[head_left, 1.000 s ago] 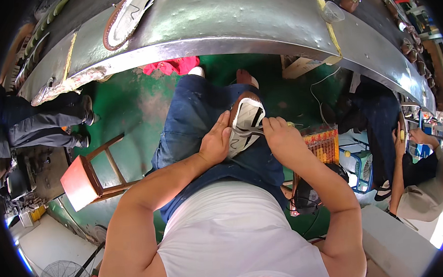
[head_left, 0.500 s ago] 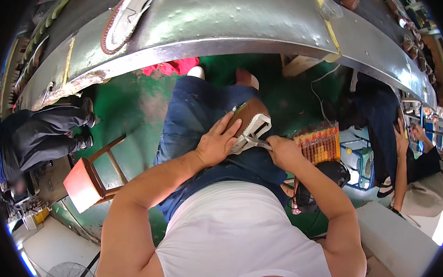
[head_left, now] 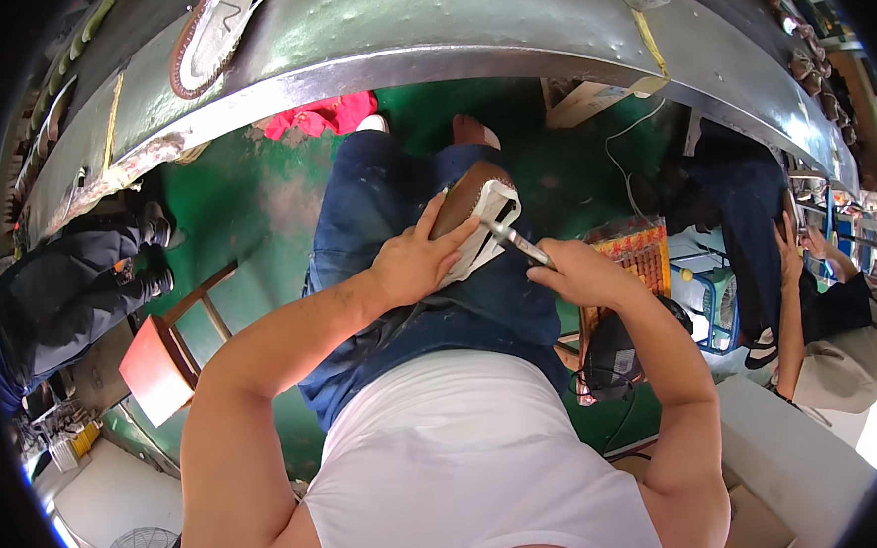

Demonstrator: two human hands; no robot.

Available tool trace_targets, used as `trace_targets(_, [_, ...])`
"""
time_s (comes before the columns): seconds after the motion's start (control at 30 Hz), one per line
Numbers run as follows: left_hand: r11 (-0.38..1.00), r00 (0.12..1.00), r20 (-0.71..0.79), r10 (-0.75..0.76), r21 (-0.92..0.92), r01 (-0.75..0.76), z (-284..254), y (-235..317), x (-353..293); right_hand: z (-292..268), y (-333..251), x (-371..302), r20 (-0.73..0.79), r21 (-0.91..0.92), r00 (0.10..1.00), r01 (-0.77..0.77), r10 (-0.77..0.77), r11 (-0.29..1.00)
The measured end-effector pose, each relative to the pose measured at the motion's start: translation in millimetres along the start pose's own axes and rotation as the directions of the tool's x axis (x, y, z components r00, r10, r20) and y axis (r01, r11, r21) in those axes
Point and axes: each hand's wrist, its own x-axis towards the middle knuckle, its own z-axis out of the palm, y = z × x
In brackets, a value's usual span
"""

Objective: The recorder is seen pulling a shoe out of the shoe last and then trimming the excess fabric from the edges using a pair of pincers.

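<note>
A brown shoe [head_left: 462, 199] with whitish material along its upturned underside and a stitched edge rests on my lap, toe pointing away from me. My left hand [head_left: 416, 263] grips its left side, fingers spread across the brown upper and the pale edge. In my right hand [head_left: 579, 270] is a metal tool that looks like a pair of pliers [head_left: 521, 243]. Its head meets the whitish material near the middle of the underside. Whether the jaws are clamped on it is too small to tell.
A metal-topped bench [head_left: 396, 28] runs across in front, with another brown-edged shoe piece [head_left: 210, 43] on it. A red-seated stool [head_left: 156, 368] stands left, a beaded seat mat [head_left: 628, 261] right. Red cloth [head_left: 323, 114] lies under the bench. People are at both sides.
My right hand and the pliers have shifted slightly up along the underside, and the pliers point more steeply toward the toe. The shoe has turned a little; my left hand still holds it.
</note>
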Motion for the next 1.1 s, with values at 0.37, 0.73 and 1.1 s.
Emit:
trace_targets(0.37, [0.995,0.932,0.355,-0.068,0.098,0.035,-49,27,4,42,3,42,-0.433,-0.016,0.901,0.009,-0.016,1.000])
trace_targets(0.73, [0.783,0.939,0.009,-0.344,-0.548,0.292,18,-4,-28,40,-39,25,-0.436,0.219,0.900,0.124,-0.016,0.968])
trace_targets(1.1, [0.916,0.966,-0.103,-0.236,-0.357,0.186,-81,1,-38,29,0,5,-0.210,0.708,0.946,-0.027,0.247,0.705])
